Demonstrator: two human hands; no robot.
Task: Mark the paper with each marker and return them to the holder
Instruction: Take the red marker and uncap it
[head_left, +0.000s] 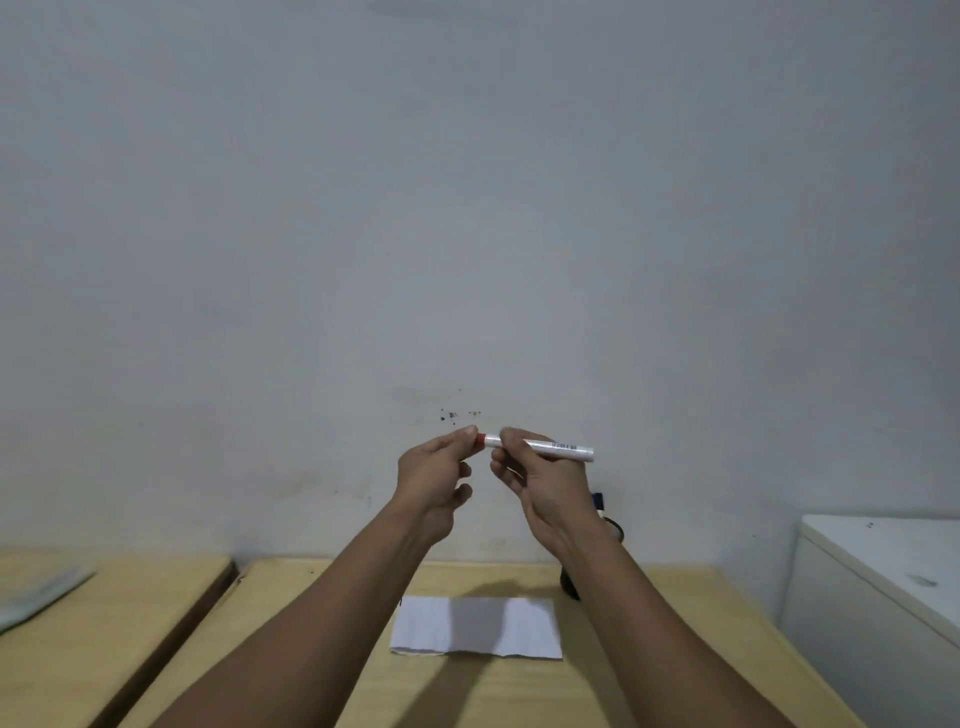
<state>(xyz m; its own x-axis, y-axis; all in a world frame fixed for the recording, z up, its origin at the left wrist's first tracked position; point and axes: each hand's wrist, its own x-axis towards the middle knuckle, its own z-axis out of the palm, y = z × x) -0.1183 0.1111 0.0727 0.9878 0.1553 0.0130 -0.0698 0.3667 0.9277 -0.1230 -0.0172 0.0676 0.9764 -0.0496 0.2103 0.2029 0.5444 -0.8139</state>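
Red-capped white marker (540, 447) held level, high above paper (475, 626), right hand (545, 483) clamped round barrel, left hand (436, 467) pinching cap; sudden pull risks flinging cap or inking fingers.

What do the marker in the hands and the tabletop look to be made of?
The marker: likely smooth plastic, with a white glossy barrel bearing a printed barcode and a red cap end. The tabletop: looks like pale yellowish wood or wood-look laminate with a matte, even surface; which one is unclear.
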